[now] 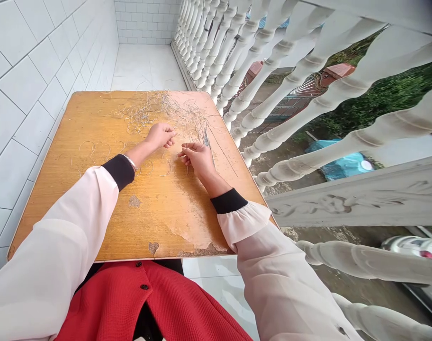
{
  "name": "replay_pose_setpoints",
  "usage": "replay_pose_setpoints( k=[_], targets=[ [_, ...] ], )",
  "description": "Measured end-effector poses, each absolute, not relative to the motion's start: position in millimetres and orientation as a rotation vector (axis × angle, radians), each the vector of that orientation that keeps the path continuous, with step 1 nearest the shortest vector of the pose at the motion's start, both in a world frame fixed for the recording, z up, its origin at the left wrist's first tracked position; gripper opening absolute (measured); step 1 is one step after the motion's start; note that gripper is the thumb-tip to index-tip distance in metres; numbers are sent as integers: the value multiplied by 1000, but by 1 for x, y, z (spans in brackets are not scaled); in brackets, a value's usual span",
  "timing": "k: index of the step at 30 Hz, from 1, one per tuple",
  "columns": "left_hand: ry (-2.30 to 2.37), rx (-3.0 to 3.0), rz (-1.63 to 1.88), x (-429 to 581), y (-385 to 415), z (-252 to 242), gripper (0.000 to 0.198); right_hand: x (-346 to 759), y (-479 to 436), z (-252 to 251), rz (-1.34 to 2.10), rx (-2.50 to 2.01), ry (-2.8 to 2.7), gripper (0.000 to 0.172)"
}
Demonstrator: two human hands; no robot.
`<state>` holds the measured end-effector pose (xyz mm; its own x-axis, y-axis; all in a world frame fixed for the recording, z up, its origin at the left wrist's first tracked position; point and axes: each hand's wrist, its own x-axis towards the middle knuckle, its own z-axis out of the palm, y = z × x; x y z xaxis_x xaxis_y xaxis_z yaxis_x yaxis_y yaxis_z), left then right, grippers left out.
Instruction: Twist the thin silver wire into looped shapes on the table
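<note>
My left hand point(161, 136) is over the middle of the wooden table, its fingers closed in a pinch. Close by on the right, my right hand point(197, 157) pinches with thumb and forefinger, the other fingers curled. Whatever is between the fingertips is too fine to make out. Just beyond both hands lies a tangled heap of thin, curly wire-like strands point(141, 113). Short curved pieces point(93, 150) are spread out left of my left hand and below it. Beside my right hand is a small bundle of dark, straight, thin strands point(206, 136).
The table point(77, 208) has worn, chipped patches near its front edge. A white tiled wall point(27, 85) runs along the left. White balusters point(273, 137) line the right side, close to the table's edge, with a yard beyond and below.
</note>
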<state>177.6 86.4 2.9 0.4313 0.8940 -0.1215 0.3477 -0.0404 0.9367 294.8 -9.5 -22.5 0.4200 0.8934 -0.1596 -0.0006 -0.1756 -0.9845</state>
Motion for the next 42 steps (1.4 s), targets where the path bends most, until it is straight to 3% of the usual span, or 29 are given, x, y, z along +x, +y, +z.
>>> replay_pose_setpoints(
  k=[13, 24, 42],
  targets=[
    [1169, 1655, 571, 174, 89, 9, 12, 296, -10, -22, 992, -1522, -814, 10],
    [1271, 1605, 789, 152, 102, 10, 13, 300, 0, -26, 1033, -1546, -715, 16],
    [1220, 1682, 571, 179, 87, -10, 3, 297, -1, -27, 1062, -1499, -768, 11]
  ],
)
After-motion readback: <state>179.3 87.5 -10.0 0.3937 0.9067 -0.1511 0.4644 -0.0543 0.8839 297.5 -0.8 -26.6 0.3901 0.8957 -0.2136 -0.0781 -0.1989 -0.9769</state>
